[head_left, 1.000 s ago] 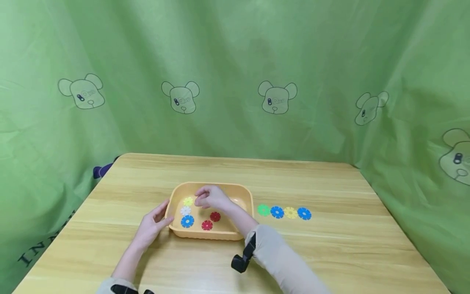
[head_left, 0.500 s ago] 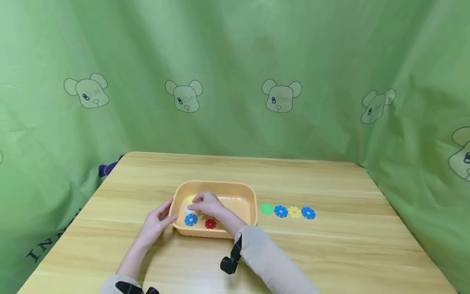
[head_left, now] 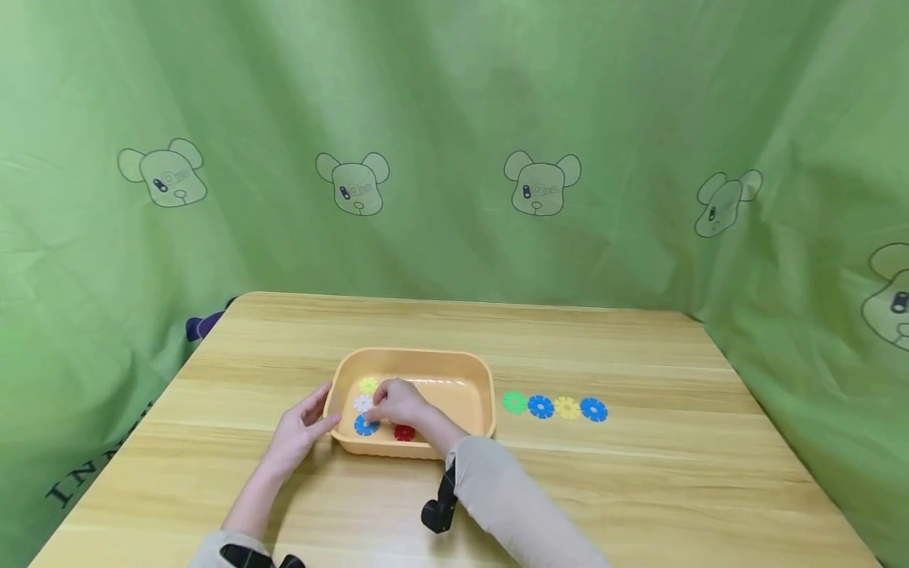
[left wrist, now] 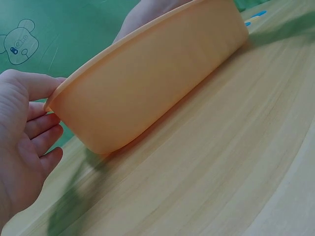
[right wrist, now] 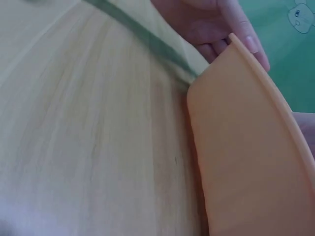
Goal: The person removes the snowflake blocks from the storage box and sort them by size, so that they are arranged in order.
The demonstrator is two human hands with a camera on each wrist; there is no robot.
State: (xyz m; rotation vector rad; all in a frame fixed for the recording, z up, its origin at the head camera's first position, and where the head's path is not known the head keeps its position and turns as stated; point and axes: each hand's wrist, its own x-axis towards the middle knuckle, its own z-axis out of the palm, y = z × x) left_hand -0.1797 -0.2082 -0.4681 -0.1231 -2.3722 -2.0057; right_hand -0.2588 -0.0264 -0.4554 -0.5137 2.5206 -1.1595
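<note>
An orange plastic basket [head_left: 454,450] stands on the wooden table. My left hand [head_left: 294,436] grips its left rim, thumb on one side and fingers on the other in the left wrist view. Inside the basket, my right hand [head_left: 403,404] reaches down with its fingertips at a blue snowflake disc [head_left: 366,427]; whether they pinch it is too small to see. Nearby in the basket lie a white snowflake disc [head_left: 363,402], a yellow snowflake disc [head_left: 368,385] and a red snowflake disc [head_left: 404,433], partly under the right hand. The basket wall hides the right fingers in both wrist views.
Right of the basket, a row of snowflake discs lies flat on the table [head_left: 639,489]: a green one [head_left: 514,402], a blue one [head_left: 540,406], a yellow one [head_left: 567,408] and another blue one [head_left: 594,409]. A green curtain [head_left: 440,260] hangs behind the table.
My right hand has moved left and nearer within the basket, from beside the yellow disc past the white one to the blue one. My left hand keeps its hold on the rim.
</note>
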